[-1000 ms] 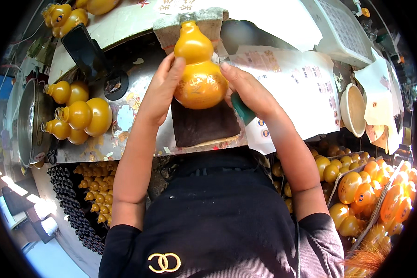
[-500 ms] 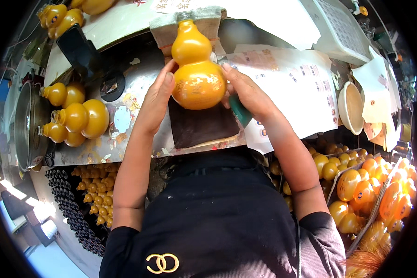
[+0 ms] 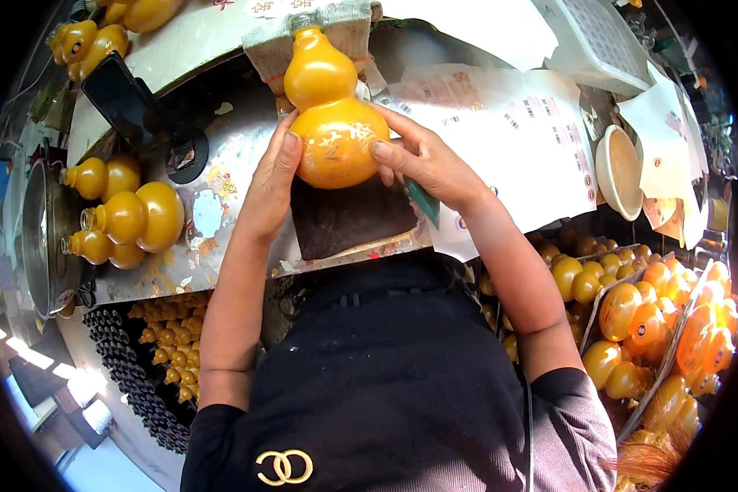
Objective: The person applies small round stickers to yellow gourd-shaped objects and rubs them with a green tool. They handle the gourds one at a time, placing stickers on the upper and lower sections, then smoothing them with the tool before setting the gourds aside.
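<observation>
A yellow gourd-shaped bottle (image 3: 324, 78) lies with its neck pointing away, resting on a cloth-covered support (image 3: 348, 34). Gold decal marks show on its lower bulb. My left hand (image 3: 272, 184) grips the bulb from the left, thumb on top. From the right, my right hand (image 3: 435, 168) holds the same bulb, thumb pressed near the marks and index finger along its upper side. A flat green scraper-like piece (image 3: 423, 202) sticks out under my right hand, seemingly tucked in its fingers. Below the bottle lies a dark pad (image 3: 348, 221).
Several yellow gourd bottles (image 3: 127, 217) lie at left beside a metal basin (image 3: 45, 238) and a phone on a stand (image 3: 123, 98). Printed sheets (image 3: 517, 156), a bowl (image 3: 621, 172) and a white basket (image 3: 594, 41) are at right. Crates of bottles (image 3: 631, 320) stand below.
My right thumb has come down onto the front of the bulb, and the index finger now reaches along its side. The green piece sits more upright. The whole view has shifted slightly.
</observation>
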`<action>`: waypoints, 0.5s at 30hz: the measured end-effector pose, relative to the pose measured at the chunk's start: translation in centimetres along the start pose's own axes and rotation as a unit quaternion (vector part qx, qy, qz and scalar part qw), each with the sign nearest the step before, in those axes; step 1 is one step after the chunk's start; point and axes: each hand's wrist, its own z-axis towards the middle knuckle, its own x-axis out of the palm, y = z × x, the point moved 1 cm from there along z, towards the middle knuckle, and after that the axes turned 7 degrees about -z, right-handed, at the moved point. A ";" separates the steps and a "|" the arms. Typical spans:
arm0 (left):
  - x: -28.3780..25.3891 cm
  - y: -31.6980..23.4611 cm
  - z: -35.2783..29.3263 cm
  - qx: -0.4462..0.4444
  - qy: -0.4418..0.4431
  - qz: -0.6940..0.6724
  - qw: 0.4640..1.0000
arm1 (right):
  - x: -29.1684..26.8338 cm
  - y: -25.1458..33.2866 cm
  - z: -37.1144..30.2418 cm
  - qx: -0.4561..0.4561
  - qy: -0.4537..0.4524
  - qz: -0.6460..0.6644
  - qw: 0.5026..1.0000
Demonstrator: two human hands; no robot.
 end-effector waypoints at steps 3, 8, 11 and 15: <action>-0.1 0.1 0.0 0.001 0.000 -0.004 1.000 | -0.8 -0.3 -0.2 0.011 0.032 0.031 0.999; 0.0 0.2 0.0 -0.004 -0.003 0.006 1.000 | -0.1 0.8 -0.1 0.040 -0.009 0.017 0.999; -0.1 0.3 0.1 -0.004 -0.002 0.007 1.000 | -0.5 0.3 0.0 0.018 0.008 0.027 0.999; -0.7 0.8 0.0 -0.011 -0.010 -0.025 1.000 | -1.0 -0.2 -0.1 0.040 0.021 0.083 0.996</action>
